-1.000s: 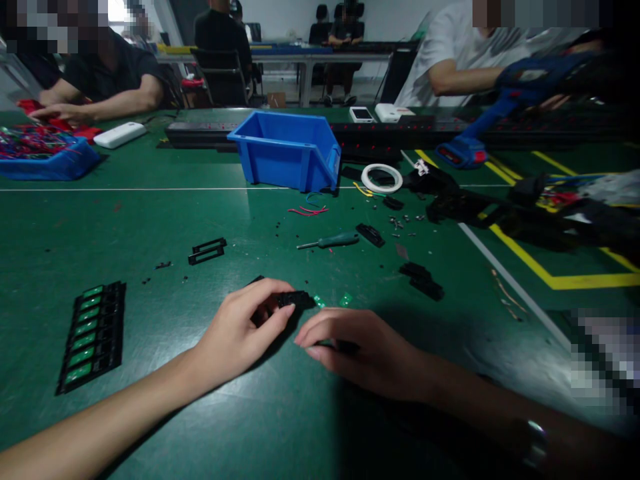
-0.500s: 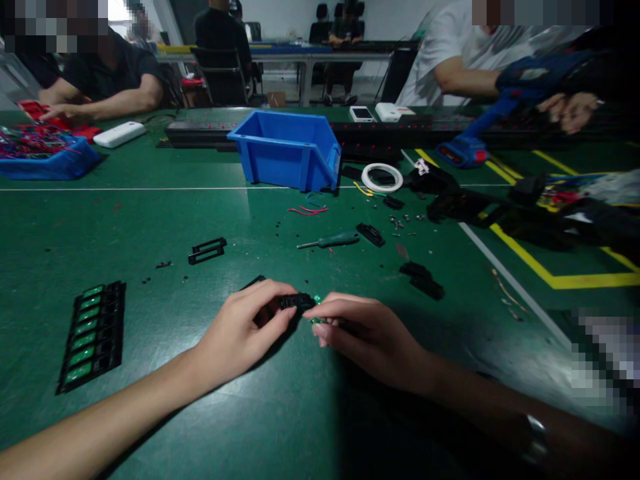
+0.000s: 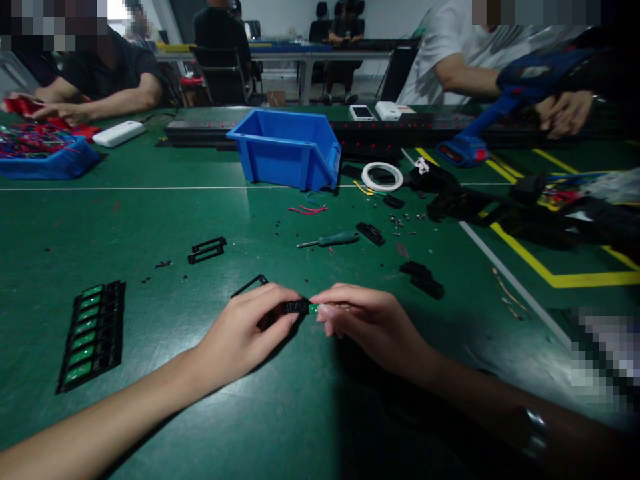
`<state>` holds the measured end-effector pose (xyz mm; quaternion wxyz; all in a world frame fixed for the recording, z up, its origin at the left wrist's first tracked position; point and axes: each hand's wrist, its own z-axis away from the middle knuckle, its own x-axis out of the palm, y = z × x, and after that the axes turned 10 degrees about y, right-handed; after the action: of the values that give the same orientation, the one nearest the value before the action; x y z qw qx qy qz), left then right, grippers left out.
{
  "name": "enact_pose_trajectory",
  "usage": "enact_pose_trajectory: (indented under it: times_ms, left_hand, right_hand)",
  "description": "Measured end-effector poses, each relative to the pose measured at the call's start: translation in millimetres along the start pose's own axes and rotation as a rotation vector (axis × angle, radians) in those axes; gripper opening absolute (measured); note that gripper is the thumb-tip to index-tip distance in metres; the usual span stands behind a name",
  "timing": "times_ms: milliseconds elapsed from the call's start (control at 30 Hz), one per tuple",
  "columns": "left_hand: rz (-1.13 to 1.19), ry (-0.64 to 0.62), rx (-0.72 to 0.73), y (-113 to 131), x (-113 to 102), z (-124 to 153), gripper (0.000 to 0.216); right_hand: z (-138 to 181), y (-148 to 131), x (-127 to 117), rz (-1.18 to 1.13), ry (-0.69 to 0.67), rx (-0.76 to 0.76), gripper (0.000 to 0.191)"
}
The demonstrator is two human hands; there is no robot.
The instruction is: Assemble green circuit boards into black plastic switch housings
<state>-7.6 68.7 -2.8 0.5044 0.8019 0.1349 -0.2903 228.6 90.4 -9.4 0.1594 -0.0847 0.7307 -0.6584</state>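
Note:
Between the thumb and fingers of my left hand (image 3: pixel 257 320) is a small black plastic housing (image 3: pixel 296 307), held just above or on the green table. My right hand (image 3: pixel 367 320) pinches a small green circuit board (image 3: pixel 313 309) at the housing's right end; whether it sits inside the housing I cannot tell. Behind my left hand lies a thin black frame (image 3: pixel 250 285), partly covered by the fingers. To the left, a row of black housings with green boards in them (image 3: pixel 90 337) rests on the table.
A green-handled screwdriver (image 3: pixel 337 239) lies beyond my hands, with a black part (image 3: pixel 371 233) beside it. Farther back stand a blue bin (image 3: pixel 285 150) and a white tape roll (image 3: pixel 382 177). Two black frames (image 3: pixel 207 250) lie left of centre. A blue cordless drill (image 3: pixel 480 127) stands at right, near a co-worker.
My right hand has shifted slightly, bringing the green board in line with the black housing's end. My left hand has barely moved, and more of the thin frame behind it shows.

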Motion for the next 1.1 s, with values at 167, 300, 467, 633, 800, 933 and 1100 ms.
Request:
enact_pose_trajectory:
  times_ms: [167,300,467,633,800,933,1100]
  left_hand:
    - [0.027,-0.008,0.067,0.9,1.8,-0.1,0.020]
    - [0.014,-0.010,0.077,-0.7,3.1,1.9,0.019]
    - [-0.020,-0.014,0.058,-3.1,4.4,4.8,0.018]
    - [-0.022,-0.013,0.052,-4.6,4.4,4.9,0.019]
    - [-0.005,-0.025,0.057,-4.7,3.8,4.8,0.020]
    - [-0.006,-0.036,0.046,-3.3,3.3,5.1,0.016]
    - [-0.015,-0.027,0.042,-3.4,3.8,4.7,0.016]
  right_hand:
    - [1.4,0.9,0.0,-0.040,-0.027,0.029,0.022]
    - [0.9,1.2,0.3,-0.043,-0.032,0.030,0.025]
    - [-0.4,0.0,0.8,-0.045,-0.045,0.047,0.025]
    - [1.2,-1.1,2.0,-0.053,-0.095,0.069,0.028]
    - [3.6,0.4,2.3,-0.007,-0.125,0.061,0.027]
    - [4.2,2.5,2.2,0.011,-0.124,0.027,0.023]
    - [3.9,1.0,2.4,-0.005,-0.080,0.023,0.022]
